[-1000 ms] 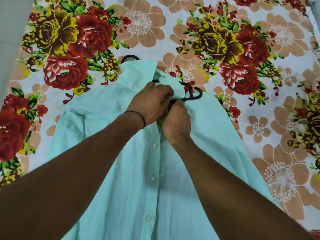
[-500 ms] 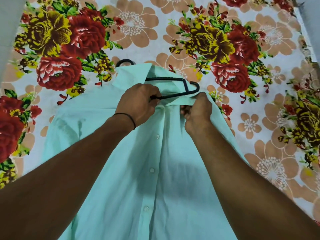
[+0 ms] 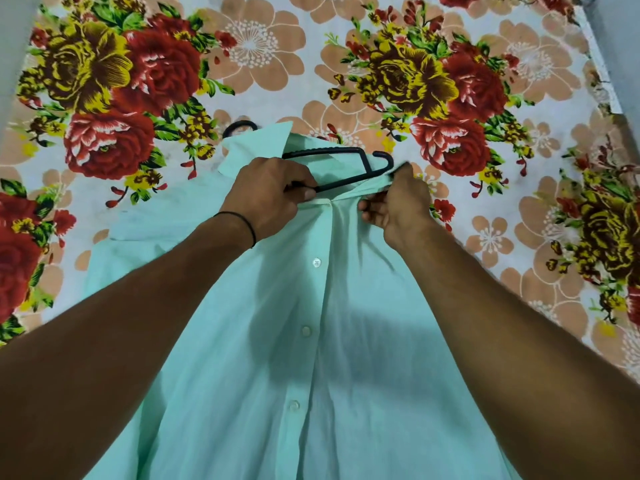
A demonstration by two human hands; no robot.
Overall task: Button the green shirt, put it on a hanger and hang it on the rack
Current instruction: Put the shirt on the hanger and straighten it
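A pale green shirt point(image 3: 346, 341) lies buttoned on a flowered bedsheet, its collar end far from me. A black plastic hanger point(image 3: 349, 157) lies at the neck opening, its right end and upper bar showing above the collar; the hook point(image 3: 239, 126) peeks out left of the raised collar flap. My left hand point(image 3: 266, 195) grips the hanger's lower bar at the collar. My right hand point(image 3: 394, 202) pinches the right side of the collar and pulls the cloth toward the hanger's right end. White buttons point(image 3: 316, 262) run down the closed placket.
The flowered bedsheet point(image 3: 485, 98) covers the whole bed around the shirt. The bed's edge and a grey floor strip point(image 3: 616, 46) show at the upper right; a pale wall point(image 3: 10, 46) borders the upper left. No rack is in view.
My hands have drawn apart: the right hand slid right along the collar, stretching the cloth toward the hanger's end. More of the hanger's bar now shows above the neck opening.
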